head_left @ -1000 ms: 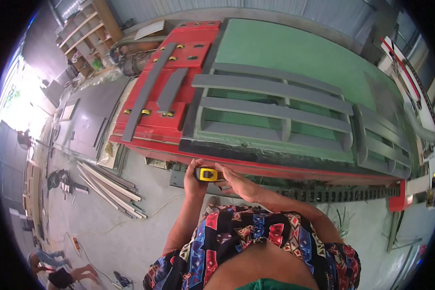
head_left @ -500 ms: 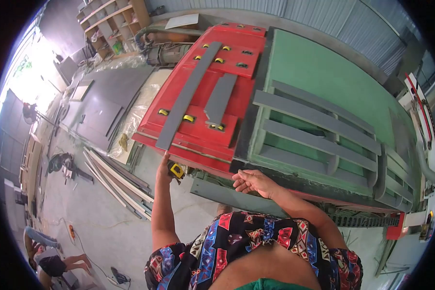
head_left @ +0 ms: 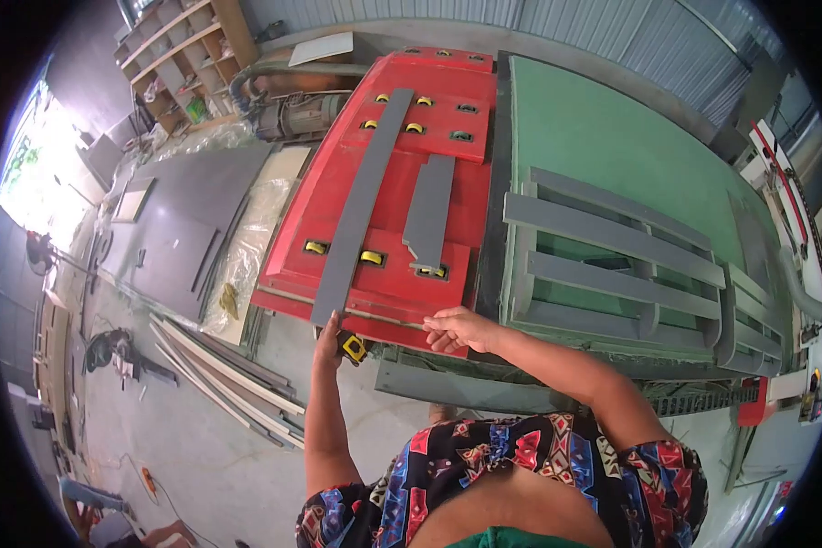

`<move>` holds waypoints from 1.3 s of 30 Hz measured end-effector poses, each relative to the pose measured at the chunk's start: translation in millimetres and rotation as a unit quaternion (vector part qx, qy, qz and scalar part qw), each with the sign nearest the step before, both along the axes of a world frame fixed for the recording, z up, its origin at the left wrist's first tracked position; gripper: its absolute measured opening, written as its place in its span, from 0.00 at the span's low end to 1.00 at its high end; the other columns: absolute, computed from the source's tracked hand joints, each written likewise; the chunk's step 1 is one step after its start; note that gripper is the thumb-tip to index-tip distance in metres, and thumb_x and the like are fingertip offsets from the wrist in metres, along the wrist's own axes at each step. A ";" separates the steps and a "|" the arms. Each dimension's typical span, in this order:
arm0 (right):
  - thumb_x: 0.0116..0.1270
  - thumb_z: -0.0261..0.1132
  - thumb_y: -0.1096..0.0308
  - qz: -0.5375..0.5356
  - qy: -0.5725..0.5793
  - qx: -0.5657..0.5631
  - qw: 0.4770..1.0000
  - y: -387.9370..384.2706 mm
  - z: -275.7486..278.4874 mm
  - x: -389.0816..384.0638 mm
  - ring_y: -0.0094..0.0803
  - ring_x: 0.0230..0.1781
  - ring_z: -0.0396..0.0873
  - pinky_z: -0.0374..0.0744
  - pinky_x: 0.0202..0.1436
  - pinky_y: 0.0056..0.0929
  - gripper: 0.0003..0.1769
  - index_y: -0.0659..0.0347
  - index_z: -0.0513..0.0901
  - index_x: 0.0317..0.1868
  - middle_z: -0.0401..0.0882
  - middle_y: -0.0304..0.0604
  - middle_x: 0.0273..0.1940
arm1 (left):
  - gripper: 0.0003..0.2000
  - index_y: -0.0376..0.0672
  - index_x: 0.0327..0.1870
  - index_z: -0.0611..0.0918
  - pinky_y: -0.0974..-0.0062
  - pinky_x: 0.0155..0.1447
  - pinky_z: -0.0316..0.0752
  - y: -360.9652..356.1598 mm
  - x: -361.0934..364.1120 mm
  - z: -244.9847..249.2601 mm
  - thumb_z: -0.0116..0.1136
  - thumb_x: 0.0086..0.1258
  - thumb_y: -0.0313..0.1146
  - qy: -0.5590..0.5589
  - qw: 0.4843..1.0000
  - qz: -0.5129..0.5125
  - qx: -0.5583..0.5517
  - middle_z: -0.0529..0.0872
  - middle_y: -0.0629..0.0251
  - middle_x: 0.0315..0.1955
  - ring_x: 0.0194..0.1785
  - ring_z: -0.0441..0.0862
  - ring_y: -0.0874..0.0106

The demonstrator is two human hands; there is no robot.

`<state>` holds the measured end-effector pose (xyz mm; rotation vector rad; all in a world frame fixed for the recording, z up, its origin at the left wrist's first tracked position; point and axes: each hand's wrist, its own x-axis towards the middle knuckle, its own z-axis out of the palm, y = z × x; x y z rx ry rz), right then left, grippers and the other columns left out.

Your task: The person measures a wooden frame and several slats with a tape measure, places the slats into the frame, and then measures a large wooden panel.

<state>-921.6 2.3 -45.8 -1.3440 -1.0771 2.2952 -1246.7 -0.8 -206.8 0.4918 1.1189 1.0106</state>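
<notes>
**Tape measure at the near end of the long strip**

Left hand (head_left: 331,334) is raised to the near edge of the red machine bed (head_left: 385,270). It grips a yellow and black tape measure (head_left: 353,348), and its fingertips touch the near end of the long grey strip (head_left: 360,203). The tape case sits just below the bed's edge, right of the palm. Cannot tell whether any blade is pulled out.

Right hand (head_left: 457,329) is slack, fingers loosely curled and holding nothing. It lies at the bed's near edge, right of the tape and a little apart from it.

The long strip runs from the near edge to the far part of the bed, slightly slanted. A short grey strip (head_left: 428,212) lies just right of it, with yellow fittings showing beside both.

Right of the bed is a green board (head_left: 612,128) carrying grey slats (head_left: 612,239) in rows.

Left of the bed, dark grey sheets (head_left: 178,224) lie flat. Planks (head_left: 233,379) are stacked on the concrete floor nearer the person.

Far left stands wooden shelving (head_left: 187,50), with a motor (head_left: 294,114) beside the bed's far corner.
</notes>
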 end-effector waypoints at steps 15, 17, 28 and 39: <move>0.57 0.67 0.48 -0.181 0.136 0.047 0.973 138.9 -17.8 -84.7 0.26 0.33 0.77 0.76 0.33 0.28 0.20 0.53 0.75 0.38 0.76 0.35 0.33 | 0.17 0.33 0.45 0.73 0.68 0.33 0.78 -64.0 65.6 137.8 0.49 0.65 0.40 -0.064 0.988 0.085 0.115 0.79 0.60 0.23 0.29 0.81 0.65; 0.58 0.67 0.52 -0.186 0.174 0.046 0.966 156.3 -26.0 -91.3 0.26 0.32 0.77 0.77 0.33 0.28 0.18 0.54 0.75 0.38 0.78 0.36 0.34 | 0.18 0.33 0.44 0.73 0.67 0.34 0.78 -77.1 71.2 147.1 0.52 0.64 0.41 -0.079 0.988 0.083 0.105 0.78 0.62 0.22 0.30 0.81 0.64; 0.54 0.64 0.78 -0.295 0.227 -0.045 0.927 173.4 -48.1 -125.5 0.37 0.33 0.81 0.82 0.34 0.34 0.15 0.67 0.75 0.43 0.80 0.46 0.36 | 0.15 0.30 0.43 0.72 0.68 0.40 0.77 -134.0 77.8 176.8 0.48 0.63 0.35 0.040 0.997 0.043 0.058 0.79 0.56 0.24 0.33 0.81 0.63; 0.54 0.63 0.78 -0.329 0.310 0.144 0.880 103.6 68.5 -54.5 0.33 0.37 0.80 0.81 0.38 0.34 0.15 0.62 0.73 0.43 0.78 0.43 0.37 | 0.22 0.26 0.41 0.72 0.67 0.35 0.76 -145.5 63.3 190.4 0.54 0.62 0.42 0.081 0.986 0.033 0.140 0.78 0.58 0.19 0.28 0.80 0.63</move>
